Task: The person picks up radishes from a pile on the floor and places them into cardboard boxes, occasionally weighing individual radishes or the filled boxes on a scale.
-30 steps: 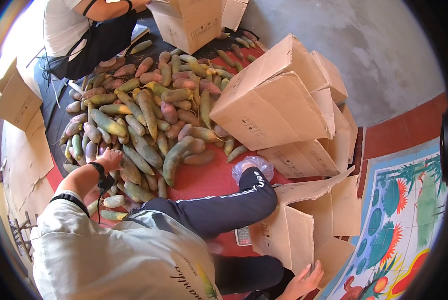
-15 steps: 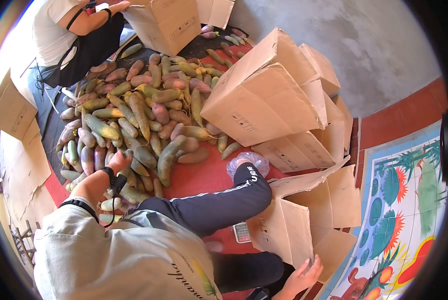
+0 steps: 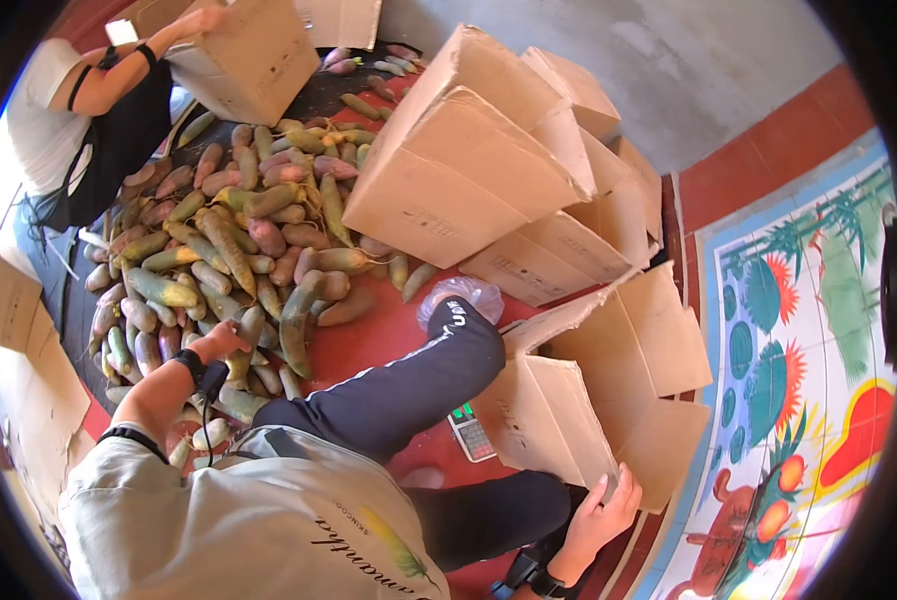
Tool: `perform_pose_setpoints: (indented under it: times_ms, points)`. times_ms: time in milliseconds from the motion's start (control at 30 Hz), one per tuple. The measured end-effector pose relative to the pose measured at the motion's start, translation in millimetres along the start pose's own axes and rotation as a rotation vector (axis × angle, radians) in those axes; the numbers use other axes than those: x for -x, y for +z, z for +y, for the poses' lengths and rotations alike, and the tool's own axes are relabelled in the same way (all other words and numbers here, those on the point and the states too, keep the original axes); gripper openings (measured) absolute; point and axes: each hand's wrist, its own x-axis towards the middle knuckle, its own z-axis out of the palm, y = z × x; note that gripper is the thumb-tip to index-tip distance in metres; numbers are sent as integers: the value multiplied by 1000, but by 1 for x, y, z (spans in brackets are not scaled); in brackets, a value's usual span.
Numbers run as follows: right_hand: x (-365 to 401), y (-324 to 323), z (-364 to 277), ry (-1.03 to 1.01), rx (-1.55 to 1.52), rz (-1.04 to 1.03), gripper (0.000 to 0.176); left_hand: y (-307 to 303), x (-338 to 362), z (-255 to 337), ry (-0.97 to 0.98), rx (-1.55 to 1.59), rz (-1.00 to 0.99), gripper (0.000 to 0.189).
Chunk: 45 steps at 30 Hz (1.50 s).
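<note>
My left hand reaches into a heap of long green and pinkish radishes. Its fingers are closed around one green radish at the near side of the heap. To the right, an open cardboard box stands close by my legs, its flaps spread. My right hand grips the near edge of this box, thumb and fingers at the cardboard. Partly tucked beside the box is a digital scale with a green lit display and keys.
More open cardboard boxes are stacked near the wall. Across the heap, another person squats with a hand on a tall box. Flattened cardboard lies at left. A painted tile wall borders the right side.
The whole view has shifted, so the heap and boxes sit farther left and higher. More of the scale shows, with its display lit. My right hand remains at the box edge.
</note>
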Motion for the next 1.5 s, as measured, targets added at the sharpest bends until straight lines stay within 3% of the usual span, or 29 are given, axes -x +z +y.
perform_pose_setpoints:
  times_ms: [67,133,267,467,533,667,767,867,900,1000,1067,1133,1200,1300,1400,1500]
  points:
    - [-2,0,-3,26,9,16,27,-11,6,27,43,36,-72,73]
    - [-5,-2,-6,-98,75,161,27,-18,15,57,363,519,-138,68]
    - [-12,-12,-25,-75,-30,161,27,-53,102,172,615,883,-349,63]
    - [-26,-11,-66,-157,-346,54,34,-37,189,280,953,994,-634,65]
    - [-28,-12,-85,-118,-511,-128,38,-19,213,304,981,1011,-765,63]
    - [-22,3,-93,-146,-716,-202,53,19,244,336,965,1025,-974,60]
    - [-15,1,-91,18,-833,-291,58,39,261,349,902,1079,-1066,70]
    - [-7,-1,-80,306,-1021,-323,58,56,276,358,994,1077,-1048,74]
    - [-9,-3,-81,304,-1097,-247,55,59,280,360,1012,1038,-1068,79]
    - [-13,-20,-74,410,-1108,-310,52,65,287,368,1093,980,-1078,82]
    - [-10,-18,-61,375,-1093,-283,44,66,292,372,1121,974,-1119,84]
    - [-9,-23,-53,531,-1119,-484,35,68,292,374,1294,916,-1072,85]
    - [-8,-25,-49,595,-1238,-458,29,70,291,378,1356,853,-1036,86]
    - [-12,-34,-42,494,-1439,-302,23,65,291,385,1404,747,-960,85]
    - [-15,-46,-37,497,-1246,-194,14,69,287,391,1429,674,-879,76]
    - [-26,-51,-37,439,-1401,45,22,78,278,400,1550,568,-721,62]
